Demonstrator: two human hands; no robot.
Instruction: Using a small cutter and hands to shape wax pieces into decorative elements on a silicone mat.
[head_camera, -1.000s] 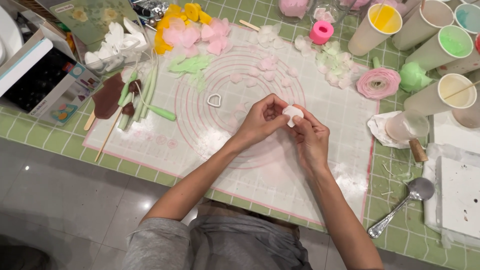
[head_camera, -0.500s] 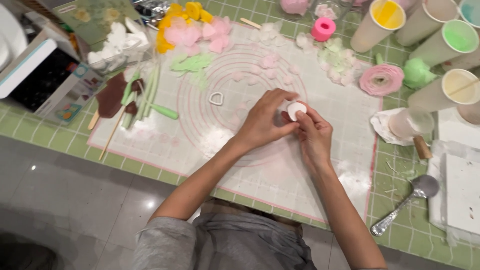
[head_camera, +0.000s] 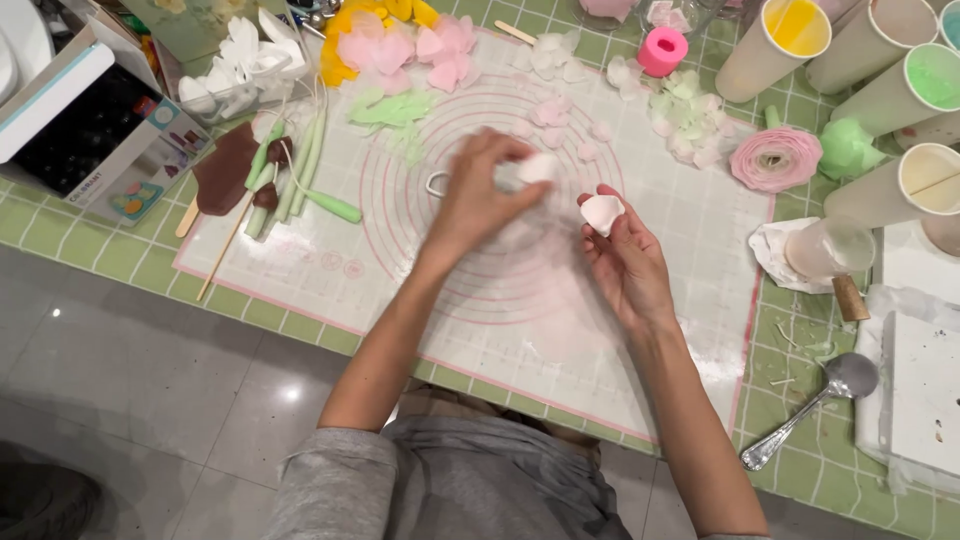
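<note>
right hand raised, fingertips pinching pale petal, left hand blurred, grip unclear

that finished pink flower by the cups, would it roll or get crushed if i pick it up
The pink flower lies flat on the mat with its layered face up, so it probably won't roll. Its many thin, ruffled petals look soft and easily dented, so pinching the rim would likely deform it. It looks light for its size; lifting from underneath seems safer.
</note>
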